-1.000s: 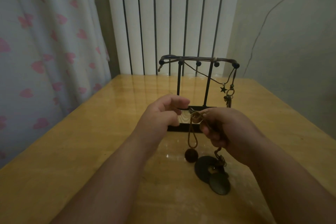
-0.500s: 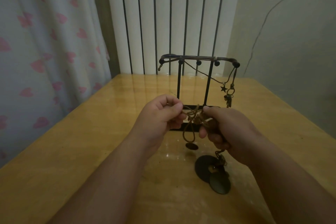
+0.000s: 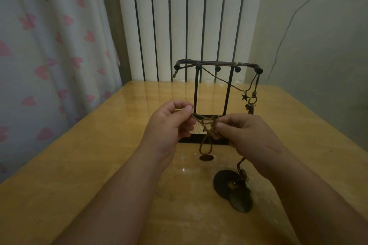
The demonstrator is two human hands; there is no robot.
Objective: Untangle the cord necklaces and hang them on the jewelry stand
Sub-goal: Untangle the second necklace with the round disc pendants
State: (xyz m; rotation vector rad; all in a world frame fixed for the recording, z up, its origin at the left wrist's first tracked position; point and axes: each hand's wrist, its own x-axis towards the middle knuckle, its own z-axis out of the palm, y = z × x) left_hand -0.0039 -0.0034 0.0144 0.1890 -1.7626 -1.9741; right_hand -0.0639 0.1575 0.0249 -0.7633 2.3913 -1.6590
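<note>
One hung necklace [image 3: 221, 79] at least is already on the jewelry stand [image 3: 217, 64], draped along its top bar, with a star charm [image 3: 245, 97] and a small cluster of pendants dangling by the stand's right end. The stand sits toward the far middle of the surface [image 3: 99, 165]. The rest is not done. Just in front of the stand's base, the left hand [image 3: 169, 123] and right hand [image 3: 251, 137] hold a brown knot of cords [image 3: 209, 125] between them. The left grip pinches a strand between thumb and forefinger, and the right grip is closed on the tangle from the other side. A loop drops from the knot to a small disc pendant [image 3: 206, 157]; whether it touches the surface I cannot tell. Another strand runs down below the right hand to two large disc pendants [image 3: 233, 191] lying overlapped toward the near right of the surface. I judge the work to be in its untangling stage, with the knot to loosen and these necklaces yet to hang.
</note>
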